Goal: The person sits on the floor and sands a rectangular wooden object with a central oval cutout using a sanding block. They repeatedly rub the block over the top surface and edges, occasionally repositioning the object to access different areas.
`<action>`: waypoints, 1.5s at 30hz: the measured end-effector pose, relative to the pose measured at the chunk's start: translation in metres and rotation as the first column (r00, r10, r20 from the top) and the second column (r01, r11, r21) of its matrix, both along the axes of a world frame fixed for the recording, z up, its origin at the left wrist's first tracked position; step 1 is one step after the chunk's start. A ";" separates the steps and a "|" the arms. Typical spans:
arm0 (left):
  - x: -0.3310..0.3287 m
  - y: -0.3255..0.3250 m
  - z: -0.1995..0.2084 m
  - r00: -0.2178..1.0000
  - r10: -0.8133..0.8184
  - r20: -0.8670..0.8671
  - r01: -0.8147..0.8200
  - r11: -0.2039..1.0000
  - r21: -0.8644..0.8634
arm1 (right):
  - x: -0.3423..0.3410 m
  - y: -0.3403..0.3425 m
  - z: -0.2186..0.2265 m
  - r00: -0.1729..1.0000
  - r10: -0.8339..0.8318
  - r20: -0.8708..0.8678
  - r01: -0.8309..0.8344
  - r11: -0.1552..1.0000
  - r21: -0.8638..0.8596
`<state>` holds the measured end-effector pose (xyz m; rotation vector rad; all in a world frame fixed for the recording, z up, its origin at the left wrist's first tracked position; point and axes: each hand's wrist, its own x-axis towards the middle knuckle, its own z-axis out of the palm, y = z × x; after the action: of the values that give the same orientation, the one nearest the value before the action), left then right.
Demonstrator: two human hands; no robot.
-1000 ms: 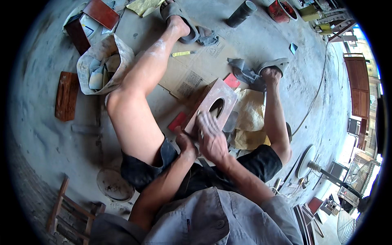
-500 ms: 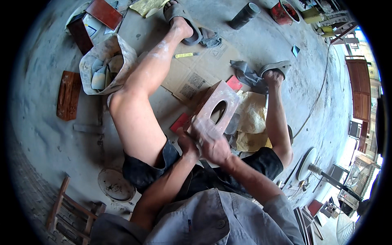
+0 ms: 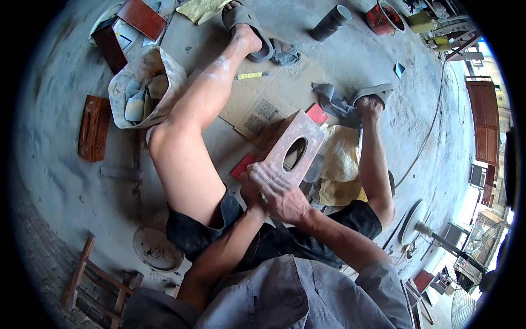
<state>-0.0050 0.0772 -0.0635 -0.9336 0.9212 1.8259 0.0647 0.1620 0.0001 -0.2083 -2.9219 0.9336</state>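
A dusty, reddish-brown tissue box (image 3: 309, 131) with an oval opening in its top face stands tilted between my legs. My left hand (image 3: 252, 192) is closed on the box's near end, its fingers partly covered by the other hand. Across the near part of the top face lies my right hand (image 3: 282, 194), its fingers smeared by motion. Whether anything is pressed beneath those fingers is hidden. Red pieces (image 3: 316, 113) lie by the box on the floor. Beside its right side are crumpled yellowish sheets (image 3: 339, 156).
Flattened cardboard (image 3: 263, 104) lies ahead with a yellow-handled tool (image 3: 252, 75) on it. A white sack (image 3: 116, 88) of sheet scraps stands left, near a carved brown wooden piece (image 3: 93, 129). A dark cylinder (image 3: 331, 23) and red bucket (image 3: 383, 19) are farther off; a cable (image 3: 430, 137) runs right.
My right hand has shifted slightly left over the box's near end and is now less blurred. My left hand and the box stay nearly in place.
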 end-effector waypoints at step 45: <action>-0.011 0.005 -0.018 0.985 -0.138 -0.100 0.124 0.983 -0.137 | 0.062 -0.006 0.013 0.987 -0.159 0.036 0.159 0.987 0.005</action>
<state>-0.0159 0.0818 -0.0817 -0.8376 1.1551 1.7340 0.1270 0.1565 0.0129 -0.4551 -2.8859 0.9119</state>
